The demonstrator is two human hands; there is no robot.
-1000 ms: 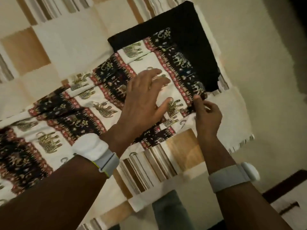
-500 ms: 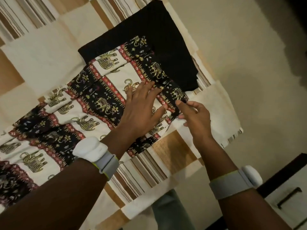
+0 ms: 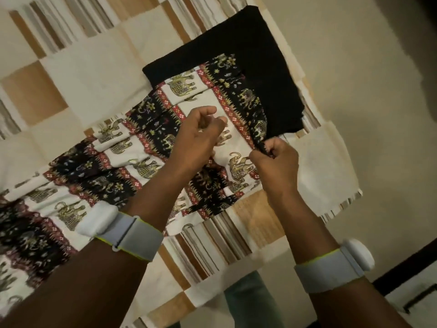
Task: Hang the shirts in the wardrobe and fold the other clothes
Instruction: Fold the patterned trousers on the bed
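Bedding comes first, a big patchwork bedspread (image 3: 78, 74) in cream, tan and stripes that fills most of the view, with pale floor (image 3: 366, 67) off at 3 o'clock. On the bedspread lies the long elephant-print cloth (image 3: 113, 166). Its long way runs from 8 o'clock up to 1 o'clock, and its far end lies on top of a folded black cloth (image 3: 257, 55) up at 1 o'clock. Next come the two forearms, reaching in from the bottom, each with a grey wristband (image 3: 132, 235). The left hand (image 3: 198, 140) is in the middle of the cloth with its fingers curled, and it looks like it is pinching up a bit of the white part, though I cannot tell for sure. The right hand (image 3: 275, 162) is just to its right, at the cloth's near edge, clenched round the dark corner (image 3: 261, 144) and lifting it a little. The right hand is the one nearer the far end. So I think the next move is to pull that end back along the long way, toward 8 o'clock, to make a fold. The grip should stay tight so the corner does not slip.
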